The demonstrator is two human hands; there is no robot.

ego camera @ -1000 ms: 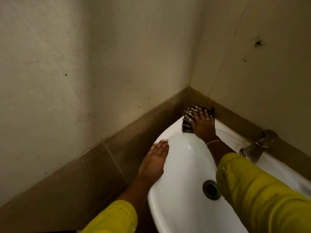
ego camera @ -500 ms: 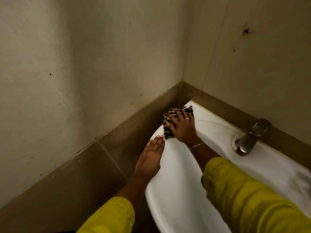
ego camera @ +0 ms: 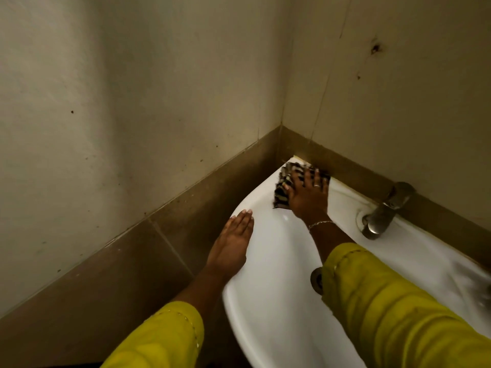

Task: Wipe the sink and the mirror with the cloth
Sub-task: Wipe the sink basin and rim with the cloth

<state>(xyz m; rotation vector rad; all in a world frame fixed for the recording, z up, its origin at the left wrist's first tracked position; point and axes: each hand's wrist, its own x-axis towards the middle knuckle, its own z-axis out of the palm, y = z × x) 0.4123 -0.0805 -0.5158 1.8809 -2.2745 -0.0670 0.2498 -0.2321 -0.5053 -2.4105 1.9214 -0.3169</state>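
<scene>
The black-and-white striped cloth (ego camera: 284,187) lies flat on the back left corner of the glossy white ceramic sink (ego camera: 279,261). The corner sits tight against the brown tile band (ego camera: 119,274) where the two walls meet. The right hand (ego camera: 308,199) presses the cloth down with fingers spread and straight, gripping nothing. It wears a ring (ego camera: 317,185) and a thin chain bracelet (ego camera: 320,223). The left hand (ego camera: 231,248) rests flat on the sink's curved left rim, fingers straight and together. Between the hands lies an open, smooth white slope. A dull metal tap (ego camera: 385,209) stands on the back ledge, well right of the cloth. A round metal drain (ego camera: 316,281) shows beside the yellow sleeve (ego camera: 398,314). Rough pale plaster wall (ego camera: 132,102) rises above the tiles.
</scene>
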